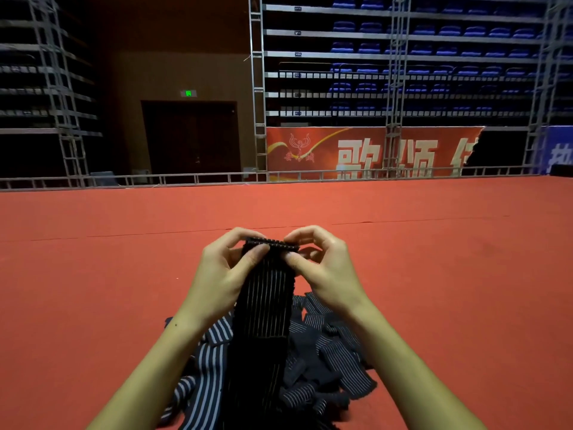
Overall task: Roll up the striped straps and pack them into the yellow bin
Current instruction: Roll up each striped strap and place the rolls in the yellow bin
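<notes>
Left hand [223, 274] and right hand [322, 268] raised side by side above the red carpet [93, 290], each pinching a top corner of one striped strap [263, 305], thumbs on the near face, curled fingers behind the upper edge. Strap held upright between them, top edge [273, 243] folded over or just starting to curl, lower length hanging down into the heap below.

Probably light, soft and limp: hangs straight under its own weight, no stiffness to keep a shape. Ribbed weave, likely a little stretchy, with enough grip in the surface not to slip from the fingers. Best taken as now, at the two corners of the free end, then rolled tightly downward with thumbs feeding the turn; a loose first turn likely to spring open or telescope sideways.

Dark, nearly black band with thin pale lines running lengthwise, a cross seam lower down.

Beneath and around it, a tangled pile of straps [335, 367] on the carpet, some navy with broader white stripes, others finely lined. No rolled strap visible among them, so the job judged to be near its start. Yellow bin not in view.

Beyond, a metal rail [186, 178], a red banner [356, 153], tiers of blue seats [434, 51], a dark doorway [190, 138] under a green exit sign [188, 93].
</notes>
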{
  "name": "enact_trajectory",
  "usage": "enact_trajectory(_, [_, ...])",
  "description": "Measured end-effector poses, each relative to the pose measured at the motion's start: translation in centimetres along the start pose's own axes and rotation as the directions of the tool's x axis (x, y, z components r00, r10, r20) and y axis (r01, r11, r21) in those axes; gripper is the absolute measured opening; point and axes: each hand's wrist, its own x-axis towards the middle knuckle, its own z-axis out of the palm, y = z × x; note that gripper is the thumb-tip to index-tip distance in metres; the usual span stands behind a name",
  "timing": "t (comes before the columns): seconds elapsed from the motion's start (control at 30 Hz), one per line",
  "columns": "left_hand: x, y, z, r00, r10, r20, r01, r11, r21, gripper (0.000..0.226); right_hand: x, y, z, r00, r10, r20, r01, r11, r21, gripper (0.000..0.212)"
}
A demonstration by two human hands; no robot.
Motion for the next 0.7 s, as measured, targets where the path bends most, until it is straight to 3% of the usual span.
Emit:
enact_trajectory(0.17, [0.6,1.6,-0.8,0.997,-0.080,0.007,0.080,0.996,-0.024,0.031,1.0,-1.5,0.4,0.997,-0.078,-0.007,0.078,0.997,-0.013,0.029])
enact_trajectory(0.37, [0.5,2.3,-1.1,0.989,-0.141,0.045,0.144,0.985,-0.093,0.018,0.7,-2.2,0.4,0.994,-0.107,0.002,0.107,0.994,0.011,0.033])
enact_trajectory(0.7, [-0.6,2.0,-1.2,0.994,-0.071,0.078,0.078,0.993,-0.085,0.020,-1.0,-2.3,-0.4,0.994,0.060,0.087,-0.068,0.993,0.095,0.019])
